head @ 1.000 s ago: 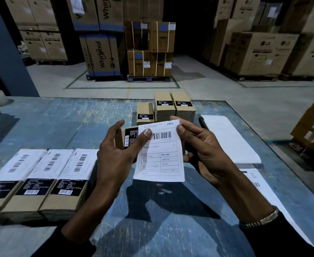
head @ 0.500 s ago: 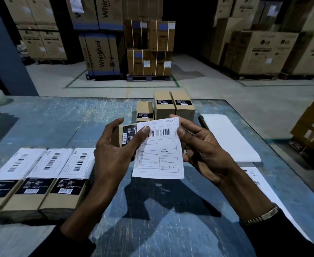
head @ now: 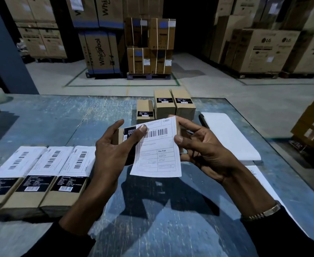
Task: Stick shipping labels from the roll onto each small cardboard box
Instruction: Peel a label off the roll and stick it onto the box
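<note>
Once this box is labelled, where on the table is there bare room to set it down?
Bare table lies behind the three labelled boxes, left of the upright boxes. Also bare: the near strip below both hands. Crowded: the right side, with the label strip running along it.

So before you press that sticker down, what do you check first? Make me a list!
1. Label held by both hands: ok, left hand and right hand pinch it.
2. Box behind the label: ok, in the left grip.
3. Label straight on the box: not ok, it tilts.
4. Backing peeled off: cannot tell.
5. Label stuck yet: cannot tell.
6. Unlabelled boxes left: ok, three wait at the back.
</note>
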Demonstrator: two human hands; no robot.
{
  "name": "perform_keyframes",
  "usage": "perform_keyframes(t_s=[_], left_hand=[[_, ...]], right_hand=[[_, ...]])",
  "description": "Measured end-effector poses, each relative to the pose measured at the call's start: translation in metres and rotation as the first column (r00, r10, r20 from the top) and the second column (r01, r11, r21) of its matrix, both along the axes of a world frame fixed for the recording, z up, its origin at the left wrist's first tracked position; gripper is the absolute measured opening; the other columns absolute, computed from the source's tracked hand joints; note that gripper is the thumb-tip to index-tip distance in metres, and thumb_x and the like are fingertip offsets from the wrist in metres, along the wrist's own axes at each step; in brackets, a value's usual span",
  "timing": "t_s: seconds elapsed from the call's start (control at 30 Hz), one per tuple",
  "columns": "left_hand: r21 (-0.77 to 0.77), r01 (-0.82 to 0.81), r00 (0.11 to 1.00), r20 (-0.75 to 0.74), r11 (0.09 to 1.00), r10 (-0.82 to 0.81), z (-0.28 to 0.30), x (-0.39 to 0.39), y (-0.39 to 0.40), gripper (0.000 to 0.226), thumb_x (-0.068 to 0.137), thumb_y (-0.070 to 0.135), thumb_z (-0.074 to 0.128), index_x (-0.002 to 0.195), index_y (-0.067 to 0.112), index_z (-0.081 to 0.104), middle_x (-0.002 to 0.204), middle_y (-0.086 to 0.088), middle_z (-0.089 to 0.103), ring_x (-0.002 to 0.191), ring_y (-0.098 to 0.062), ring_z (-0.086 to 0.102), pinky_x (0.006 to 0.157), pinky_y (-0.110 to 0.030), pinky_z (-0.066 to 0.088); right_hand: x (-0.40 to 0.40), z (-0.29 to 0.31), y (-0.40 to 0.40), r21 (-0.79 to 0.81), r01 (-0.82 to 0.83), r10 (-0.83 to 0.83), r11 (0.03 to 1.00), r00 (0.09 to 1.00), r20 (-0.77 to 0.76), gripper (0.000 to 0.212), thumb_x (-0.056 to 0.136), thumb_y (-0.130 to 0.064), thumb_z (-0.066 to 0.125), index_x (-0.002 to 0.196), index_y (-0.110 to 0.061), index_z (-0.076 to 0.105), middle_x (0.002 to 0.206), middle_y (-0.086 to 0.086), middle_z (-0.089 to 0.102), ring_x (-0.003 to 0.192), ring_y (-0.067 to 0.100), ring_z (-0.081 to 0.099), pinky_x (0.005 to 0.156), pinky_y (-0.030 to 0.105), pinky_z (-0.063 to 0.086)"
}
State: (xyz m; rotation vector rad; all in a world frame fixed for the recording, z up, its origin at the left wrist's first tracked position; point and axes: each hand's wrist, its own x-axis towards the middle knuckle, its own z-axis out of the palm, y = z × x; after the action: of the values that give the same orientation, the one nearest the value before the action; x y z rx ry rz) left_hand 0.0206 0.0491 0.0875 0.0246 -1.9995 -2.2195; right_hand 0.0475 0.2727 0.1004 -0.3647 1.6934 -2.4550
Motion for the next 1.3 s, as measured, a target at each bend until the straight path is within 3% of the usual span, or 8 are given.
perform_keyframes(t_s=[0.13, 0.3, 0.5, 0.6, 0.77, 0.9, 1.03, 1.3], left_hand=[[-0.011, 0.020, 1.000, -0.013, 1.000, -0.021, -0.001, 0.001, 0.002, 0.093, 0.063, 0.055, 0.089, 0.149, 0.035, 0.060, 0.127, -0.002, 0.076, 0.093, -0.013, 0.081, 0.070, -0.028, 0.066], [-0.009, 0.032, 0.999, -0.006, 0.999, -0.032, -0.005, -0.001, -0.002, 0.102, 0.058, 0.065, 0.091, 0.150, 0.040, 0.057, 0.144, -0.012, 0.067, 0.100, -0.015, 0.080, 0.068, -0.026, 0.064], [0.007, 0.002, 1.000, 0.007, 1.000, -0.002, -0.001, -0.001, -0.001, 0.096, 0.067, 0.053, 0.089, 0.153, 0.040, 0.050, 0.123, 0.003, 0.066, 0.095, -0.016, 0.080, 0.063, -0.020, 0.061], [0.015, -0.001, 1.000, 0.030, 1.000, 0.001, 0.001, 0.001, -0.001, 0.103, 0.061, 0.053, 0.090, 0.154, 0.038, 0.048, 0.112, 0.009, 0.064, 0.091, -0.016, 0.080, 0.060, -0.020, 0.059], [-0.037, -0.020, 1.000, 0.011, 0.999, 0.020, -0.005, -0.002, -0.004, 0.109, 0.058, 0.056, 0.094, 0.154, 0.037, 0.044, 0.119, -0.004, 0.074, 0.095, -0.022, 0.080, 0.080, -0.043, 0.066], [-0.132, -0.002, 1.000, -0.027, 0.991, -0.002, -0.009, -0.009, -0.007, 0.097, 0.065, 0.060, 0.093, 0.149, 0.040, 0.049, 0.118, -0.001, 0.076, 0.102, -0.020, 0.078, 0.091, -0.051, 0.065], [-0.328, 0.132, 0.991, 0.008, 0.935, -0.137, -0.009, -0.016, -0.008, 0.114, 0.051, 0.073, 0.094, 0.150, 0.047, 0.046, 0.142, 0.003, 0.065, 0.120, -0.019, 0.069, 0.108, -0.051, 0.056], [-0.218, 0.233, 0.972, 0.010, 0.948, -0.236, -0.002, -0.014, -0.010, 0.086, 0.055, 0.036, 0.100, 0.131, 0.032, 0.061, 0.100, 0.013, 0.079, 0.089, -0.002, 0.077, 0.066, -0.024, 0.062]], right_hand=[[-0.002, -0.001, 0.009, 0.008, -0.057, 0.057, 0.998, 0.998, -0.009, 0.064, 0.091, -0.005, 0.072, 0.152, -0.016, 0.057, 0.151, 0.028, 0.057, 0.138, 0.045, 0.058, 0.097, 0.051, 0.062], [-0.002, 0.001, 0.006, -0.025, -0.061, 0.062, 0.998, 0.998, 0.019, 0.063, 0.086, -0.008, 0.075, 0.147, -0.016, 0.061, 0.141, 0.018, 0.068, 0.126, 0.035, 0.070, 0.090, 0.046, 0.065], [-0.004, -0.003, 0.013, -0.035, -0.112, 0.113, 0.993, 0.993, 0.025, 0.063, 0.088, -0.001, 0.071, 0.149, -0.014, 0.060, 0.148, 0.022, 0.062, 0.128, 0.040, 0.067, 0.097, 0.051, 0.062], [-0.003, 0.004, 0.019, 0.004, -0.169, 0.169, 0.986, 0.985, 0.048, 0.058, 0.097, -0.021, 0.064, 0.155, -0.014, 0.054, 0.152, 0.020, 0.058, 0.130, 0.038, 0.064, 0.101, 0.054, 0.060], [0.001, 0.011, 0.011, 0.364, -0.030, -0.018, 0.931, 0.991, 0.129, 0.047, 0.095, -0.038, 0.071, 0.139, -0.022, 0.067, 0.129, 0.008, 0.076, 0.122, 0.030, 0.072, 0.101, 0.051, 0.060], [0.000, 0.006, 0.005, 0.327, 0.038, -0.099, 0.944, 0.980, 0.174, 0.049, 0.082, -0.026, 0.082, 0.129, -0.017, 0.074, 0.122, 0.010, 0.079, 0.117, 0.033, 0.074, 0.104, 0.055, 0.057], [-0.001, 0.005, 0.010, 0.308, 0.054, -0.127, 0.950, 0.966, 0.224, 0.052, 0.078, -0.023, 0.084, 0.128, -0.015, 0.075, 0.120, 0.014, 0.079, 0.116, 0.036, 0.075, 0.105, 0.056, 0.056], [0.002, 0.008, 0.011, 0.305, 0.057, -0.122, 0.951, 0.972, 0.200, 0.050, 0.075, -0.022, 0.084, 0.124, -0.013, 0.077, 0.117, 0.014, 0.080, 0.110, 0.034, 0.077, 0.093, 0.046, 0.063]])
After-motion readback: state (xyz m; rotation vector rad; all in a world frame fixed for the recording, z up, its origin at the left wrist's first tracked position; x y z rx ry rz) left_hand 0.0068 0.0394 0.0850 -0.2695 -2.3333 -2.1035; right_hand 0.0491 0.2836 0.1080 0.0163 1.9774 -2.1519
